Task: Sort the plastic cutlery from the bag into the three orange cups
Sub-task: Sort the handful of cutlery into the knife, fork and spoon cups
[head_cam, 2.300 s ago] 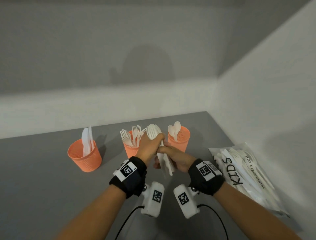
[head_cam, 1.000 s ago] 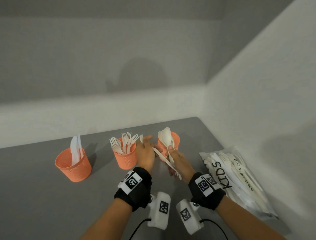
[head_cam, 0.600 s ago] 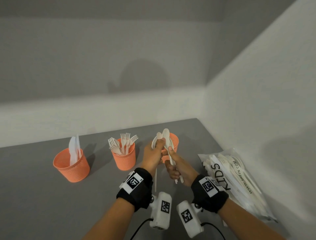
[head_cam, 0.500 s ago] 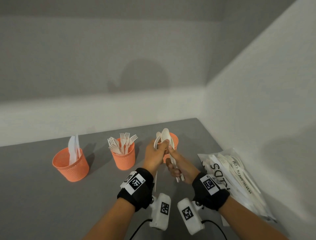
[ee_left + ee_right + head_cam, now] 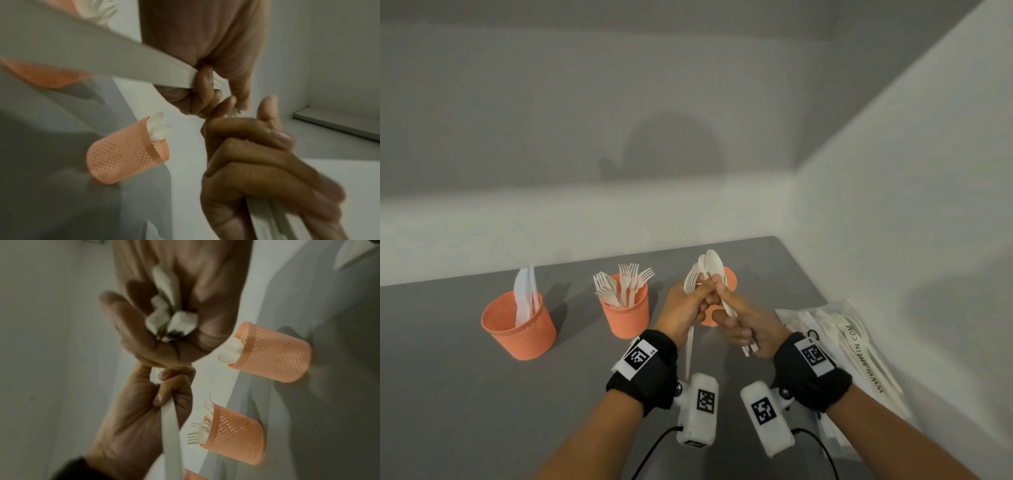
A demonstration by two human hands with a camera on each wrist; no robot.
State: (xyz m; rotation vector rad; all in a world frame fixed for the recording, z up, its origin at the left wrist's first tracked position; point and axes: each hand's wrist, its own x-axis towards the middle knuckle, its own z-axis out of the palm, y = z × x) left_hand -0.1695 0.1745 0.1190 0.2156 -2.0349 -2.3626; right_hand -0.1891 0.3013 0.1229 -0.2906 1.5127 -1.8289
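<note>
Three orange mesh cups stand in a row on the grey table: the left cup [image 5: 520, 329] holds knives, the middle cup [image 5: 627, 317] forks, and the right cup [image 5: 730, 278] spoons, half hidden behind my hands. My right hand [image 5: 734, 320] grips a bundle of white cutlery [image 5: 711, 263], spoon bowls up. My left hand [image 5: 697, 296] touches it and grips a single fork [image 5: 690, 282], whose handle hangs below the fist. The fork handle [image 5: 170, 434] runs through my left fist in the right wrist view. The bundle's handle ends [image 5: 171, 321] show in my right palm.
The clear cutlery bag [image 5: 856, 346] with black print lies at the right against the white wall, several pieces still inside. The spoon cup [image 5: 125, 154] sits just beyond both hands. White walls close the table at the back and the right.
My left hand, open beside the bundle a second ago, now grips a fork, its head to the left of the spoons. Both hands stay in front of the spoon cup.
</note>
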